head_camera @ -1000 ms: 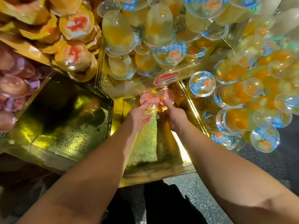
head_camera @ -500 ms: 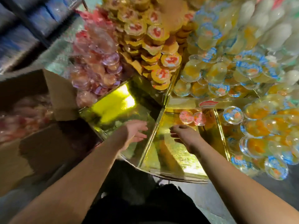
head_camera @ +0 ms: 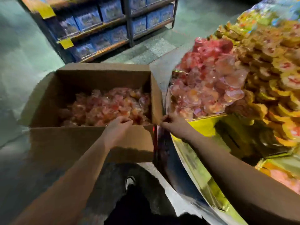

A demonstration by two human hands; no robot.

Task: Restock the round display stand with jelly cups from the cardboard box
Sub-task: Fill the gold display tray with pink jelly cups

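Small pink clear-plastic jelly cups [head_camera: 103,106] heaped loose in open brown cardboard box [head_camera: 90,140]: judged light, slick, crushable; grasp by rim. Left hand [head_camera: 119,124] fingers curled among cups, hold unclear. Right hand [head_camera: 172,123] curled at box corner, contents unclear.

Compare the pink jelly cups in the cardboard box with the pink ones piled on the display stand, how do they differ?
The jelly cups in the box lie low, sunk below the walls of the cardboard box; the pink cups on the stand heap up into a tall mound. The box cups sit in shadow, the stand cups in brighter light. The left hand reaches the box cups only. Both are loose reddish-pink piles.
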